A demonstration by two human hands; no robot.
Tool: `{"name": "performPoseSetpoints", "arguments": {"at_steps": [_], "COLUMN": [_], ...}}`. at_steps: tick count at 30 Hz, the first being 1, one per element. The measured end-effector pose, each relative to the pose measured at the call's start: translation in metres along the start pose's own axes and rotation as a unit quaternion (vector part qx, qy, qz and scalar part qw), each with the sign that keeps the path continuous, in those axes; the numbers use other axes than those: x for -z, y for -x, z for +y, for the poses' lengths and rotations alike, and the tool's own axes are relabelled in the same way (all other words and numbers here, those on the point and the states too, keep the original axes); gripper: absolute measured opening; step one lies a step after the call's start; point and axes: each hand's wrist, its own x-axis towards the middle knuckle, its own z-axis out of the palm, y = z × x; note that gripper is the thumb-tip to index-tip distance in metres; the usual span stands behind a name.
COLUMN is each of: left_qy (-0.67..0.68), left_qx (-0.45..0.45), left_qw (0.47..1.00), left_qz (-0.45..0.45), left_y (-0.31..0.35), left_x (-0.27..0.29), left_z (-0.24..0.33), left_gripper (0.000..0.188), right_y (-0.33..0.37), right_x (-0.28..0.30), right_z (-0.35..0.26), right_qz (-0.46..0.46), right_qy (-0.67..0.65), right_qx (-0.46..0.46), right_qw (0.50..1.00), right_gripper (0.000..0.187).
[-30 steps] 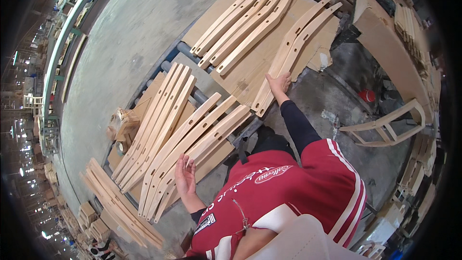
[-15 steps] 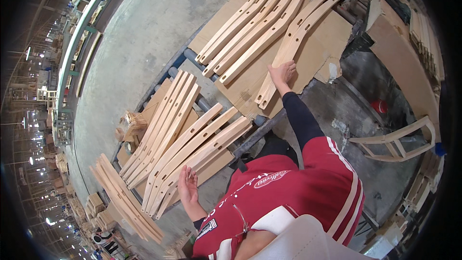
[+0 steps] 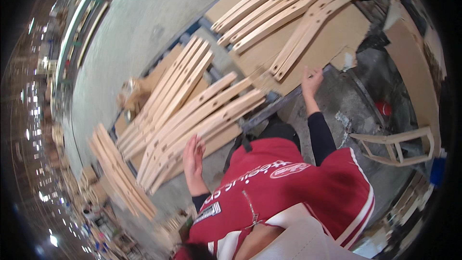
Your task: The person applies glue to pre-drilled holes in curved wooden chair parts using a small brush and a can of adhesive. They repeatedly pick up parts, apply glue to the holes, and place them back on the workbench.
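My right hand (image 3: 312, 81) hangs just off the near edge of a cardboard sheet (image 3: 255, 63), holding nothing, its fingers loosely apart. Closest to it is a pair of curved wooden chair legs (image 3: 303, 36) with dark slots and holes, lying side by side on the cardboard. More curved legs (image 3: 269, 12) lie in a row beyond them. On the left, my left hand (image 3: 194, 158) is open and empty beside a group of similar wooden pieces (image 3: 192, 120); contact with them cannot be made out. Behind these lies another bundle of legs (image 3: 166, 96).
The work rests on a roller conveyor (image 3: 207, 24) with a blue-grey frame. At the lower left is a stack of curved pieces (image 3: 120, 171). A wooden chair frame (image 3: 397, 147) and a red round object (image 3: 383, 108) are on the right, near a large cardboard panel (image 3: 409, 62).
My right hand has left the pair of chair legs and drawn back toward me, past the cardboard's edge. My left hand stays near the same pieces. The whole view has shifted and blurred.
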Motion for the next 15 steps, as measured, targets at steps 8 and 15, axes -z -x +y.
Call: {"name": "performPoseSetpoints", "arguments": {"at_steps": [8,15], "left_qy": [-0.105,-0.185], "left_qx": [-0.037,-0.072], "left_qw": [0.994,0.979], "left_qz": [0.012,0.045], "left_y": [0.001,0.006], "left_x": [0.053,0.137], "left_z": [0.006,-0.023], "left_gripper": [0.036,0.035], "right_y": [0.15,0.224], "right_x": [0.045,0.015], "right_z": [-0.038,-0.175], "right_qz": [-0.162,-0.418], "right_qy": [-0.076,0.059], "right_qx": [0.036,0.493], "right_qw": [0.983,0.761], "right_gripper": [0.065,0.095]}}
